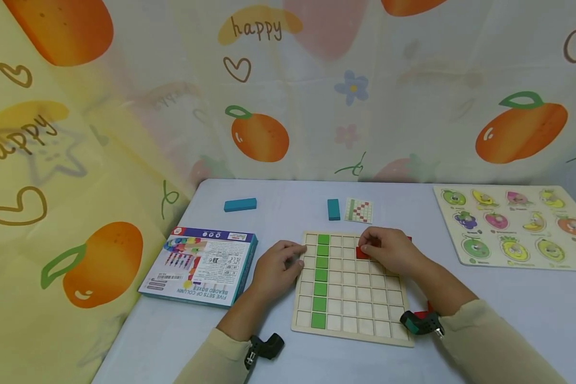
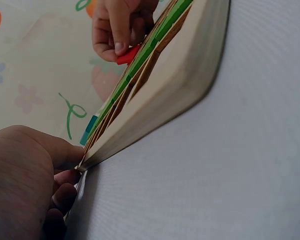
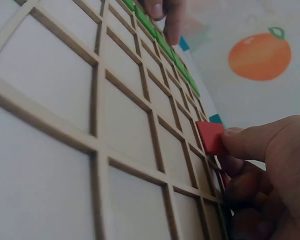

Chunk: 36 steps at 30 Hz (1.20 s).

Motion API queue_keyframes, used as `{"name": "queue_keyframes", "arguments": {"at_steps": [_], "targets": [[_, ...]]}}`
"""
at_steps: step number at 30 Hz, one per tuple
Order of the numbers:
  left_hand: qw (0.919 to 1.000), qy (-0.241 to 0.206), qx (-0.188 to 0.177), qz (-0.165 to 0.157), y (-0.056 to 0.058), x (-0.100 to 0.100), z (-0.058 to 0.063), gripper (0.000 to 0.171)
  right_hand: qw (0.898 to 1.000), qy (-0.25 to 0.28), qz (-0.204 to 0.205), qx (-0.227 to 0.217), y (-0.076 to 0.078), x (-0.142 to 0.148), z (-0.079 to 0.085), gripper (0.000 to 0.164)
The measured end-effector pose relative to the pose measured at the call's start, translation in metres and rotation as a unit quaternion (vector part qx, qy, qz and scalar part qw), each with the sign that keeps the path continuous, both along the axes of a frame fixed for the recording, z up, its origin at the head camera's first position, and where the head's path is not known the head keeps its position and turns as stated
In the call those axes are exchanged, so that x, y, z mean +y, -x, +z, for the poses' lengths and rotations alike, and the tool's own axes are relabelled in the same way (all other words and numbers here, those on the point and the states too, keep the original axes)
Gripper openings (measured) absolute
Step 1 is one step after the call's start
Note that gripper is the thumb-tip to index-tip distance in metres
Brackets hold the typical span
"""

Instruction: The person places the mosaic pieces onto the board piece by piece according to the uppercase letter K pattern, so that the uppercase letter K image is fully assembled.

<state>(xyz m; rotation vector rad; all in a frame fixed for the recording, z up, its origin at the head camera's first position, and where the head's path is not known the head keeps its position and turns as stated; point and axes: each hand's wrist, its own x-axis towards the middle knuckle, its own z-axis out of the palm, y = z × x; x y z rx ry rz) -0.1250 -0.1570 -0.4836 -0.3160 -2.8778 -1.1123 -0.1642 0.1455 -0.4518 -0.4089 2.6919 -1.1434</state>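
A wooden grid board (image 1: 349, 278) lies on the white table, with green square tiles (image 1: 320, 275) filling its second column. My right hand (image 1: 392, 250) pinches a red square tile (image 1: 361, 253) between thumb and fingers over the far rows. In the right wrist view, that red tile (image 3: 209, 137) stands tilted against the grid's dividers. At the board's far left edge is my left hand (image 1: 276, 272). Its thumb and forefinger pinch the board's corner in the left wrist view, while the remaining fingers are partly in shadow.
Beyond the board lie a small pattern card (image 1: 359, 211) and two teal blocks, one upright (image 1: 333, 209) and one sideways (image 1: 240, 205). A boxed set (image 1: 197, 266) is on the left, a fruit picture board (image 1: 518, 226) on the right. More red pieces (image 1: 421, 314) show partly beneath the right wrist.
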Motion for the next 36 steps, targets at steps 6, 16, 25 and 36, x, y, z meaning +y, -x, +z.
{"name": "queue_keyframes", "arguments": {"at_steps": [6,16,25,36], "targets": [[1.0,0.001,-0.004,0.003,-0.001,0.0,0.001,0.031,1.0,-0.009,0.003,0.013,-0.002,-0.001,-0.005,0.002],[1.0,-0.002,-0.004,0.001,-0.001,0.0,0.0,0.031,0.999,-0.036,0.006,0.01,-0.003,0.0,-0.002,0.019],[1.0,-0.001,-0.003,-0.001,-0.001,0.0,-0.001,0.031,0.999,-0.04,-0.002,0.024,-0.005,0.005,-0.002,0.02],[1.0,-0.003,-0.006,0.0,0.0,0.0,0.001,0.031,0.999,-0.012,-0.031,0.03,-0.025,0.026,0.007,0.018]]}}
